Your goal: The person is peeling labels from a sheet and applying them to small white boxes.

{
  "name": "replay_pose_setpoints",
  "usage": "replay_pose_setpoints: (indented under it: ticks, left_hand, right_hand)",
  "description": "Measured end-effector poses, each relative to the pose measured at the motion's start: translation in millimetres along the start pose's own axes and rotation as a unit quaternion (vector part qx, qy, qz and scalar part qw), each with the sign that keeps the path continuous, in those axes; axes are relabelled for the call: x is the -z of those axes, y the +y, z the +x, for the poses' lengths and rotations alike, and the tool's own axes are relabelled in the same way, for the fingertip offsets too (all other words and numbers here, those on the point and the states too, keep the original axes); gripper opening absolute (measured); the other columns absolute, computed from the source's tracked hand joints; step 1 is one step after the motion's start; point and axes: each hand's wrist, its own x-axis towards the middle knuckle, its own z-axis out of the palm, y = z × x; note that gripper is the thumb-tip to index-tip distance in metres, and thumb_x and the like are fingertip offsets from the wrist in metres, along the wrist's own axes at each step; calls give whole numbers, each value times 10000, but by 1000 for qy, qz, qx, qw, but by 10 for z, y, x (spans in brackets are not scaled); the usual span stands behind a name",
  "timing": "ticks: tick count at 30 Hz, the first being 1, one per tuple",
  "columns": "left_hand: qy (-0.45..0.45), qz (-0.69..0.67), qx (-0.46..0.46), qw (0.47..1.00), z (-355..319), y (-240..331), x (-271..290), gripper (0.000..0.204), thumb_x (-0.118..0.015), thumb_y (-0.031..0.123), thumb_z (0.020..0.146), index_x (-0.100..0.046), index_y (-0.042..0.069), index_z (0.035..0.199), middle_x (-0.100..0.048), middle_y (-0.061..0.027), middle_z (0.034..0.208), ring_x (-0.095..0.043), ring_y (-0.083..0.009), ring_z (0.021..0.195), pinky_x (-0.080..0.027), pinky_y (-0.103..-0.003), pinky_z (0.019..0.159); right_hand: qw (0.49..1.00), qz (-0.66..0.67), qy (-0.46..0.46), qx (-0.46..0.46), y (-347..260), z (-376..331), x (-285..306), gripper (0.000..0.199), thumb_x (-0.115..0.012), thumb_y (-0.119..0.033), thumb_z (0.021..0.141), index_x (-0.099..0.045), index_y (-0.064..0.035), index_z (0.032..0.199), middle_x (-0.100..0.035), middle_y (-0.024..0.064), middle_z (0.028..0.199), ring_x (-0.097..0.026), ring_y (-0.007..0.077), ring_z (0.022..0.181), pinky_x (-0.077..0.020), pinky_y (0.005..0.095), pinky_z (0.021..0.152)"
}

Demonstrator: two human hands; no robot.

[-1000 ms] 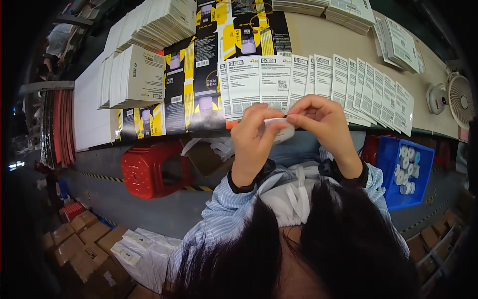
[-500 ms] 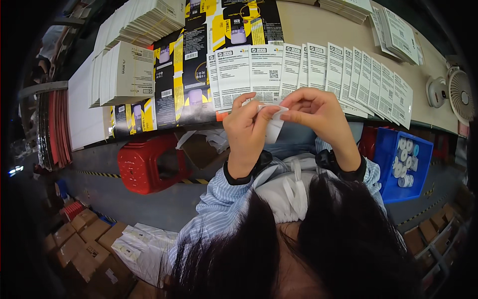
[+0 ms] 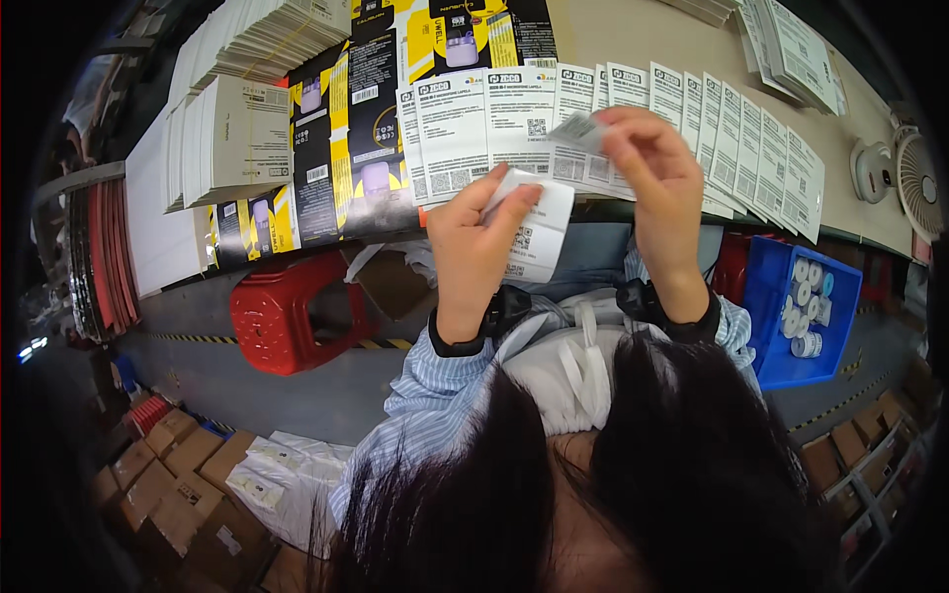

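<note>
My left hand (image 3: 467,247) grips a strip of white printed labels (image 3: 544,229) between thumb and fingers, in front of the table edge. Between the thumb and fingertips of my right hand (image 3: 654,173) is a single small label (image 3: 577,130), apart from the strip and tilted. It hangs over a fanned row of white printed cards (image 3: 453,128) that overlap along the front of the table. Whether the label touches a card I cannot tell.
Stacks of white cards (image 3: 237,138) stand at the left on black-and-yellow printed sheets (image 3: 371,89). A small fan (image 3: 911,188) sits far right. Below the table are a red stool (image 3: 272,316) and a blue bin (image 3: 801,341) with label rolls. Cartons (image 3: 188,514) lie lower left.
Both hands were together at the strip. My right hand has moved away, up and to the right, with a separate label. The left hand's strip now shows its printed face.
</note>
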Motion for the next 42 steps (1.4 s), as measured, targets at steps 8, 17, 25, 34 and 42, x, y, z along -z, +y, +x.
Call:
replay_pose_setpoints:
  ticks: [8,17,25,34,42]
  left_hand:
    - [92,24,-128,987,88,99,-37,180,-693,62,745,-636,-14,898,-651,-74,771,-595,-147,668,-439,-314,842]
    - [-18,-25,-98,995,136,-131,137,95,-677,44,739,-624,8,809,-561,-55,584,-462,-138,465,-240,-435,1090]
    - [-44,83,-139,986,171,-82,211,224,-704,119,751,-578,-17,626,-455,-69,471,-360,-182,397,-359,-452,1017]
    - [-184,155,-247,939,241,-152,-138,314,-664,248,772,-526,29,594,-556,-102,561,-550,-284,538,-295,-496,1048]
    - [-160,235,-262,922,162,-24,350,227,-708,168,728,-551,45,621,-541,-64,533,-553,-254,510,-308,-459,1055]
  right_hand:
    - [982,33,-135,-126,59,-105,-87,606,-635,43,784,-365,-42,1319,-609,94,873,-604,103,782,-487,197,716]
    - [990,-67,-118,-29,84,-59,-200,576,-660,29,759,-421,-41,1278,-619,69,826,-612,111,765,-493,224,739]
    - [994,-75,-74,-14,-57,101,-139,549,-671,41,742,-441,-15,1238,-627,94,878,-609,106,762,-497,228,724]
    - [996,-85,-40,2,-19,359,39,610,-633,86,763,-332,78,1293,-605,100,840,-607,127,814,-474,215,752]
    - [992,-59,-33,-105,206,421,-258,619,-652,75,754,-349,-7,1288,-568,27,701,-540,64,609,-431,175,566]
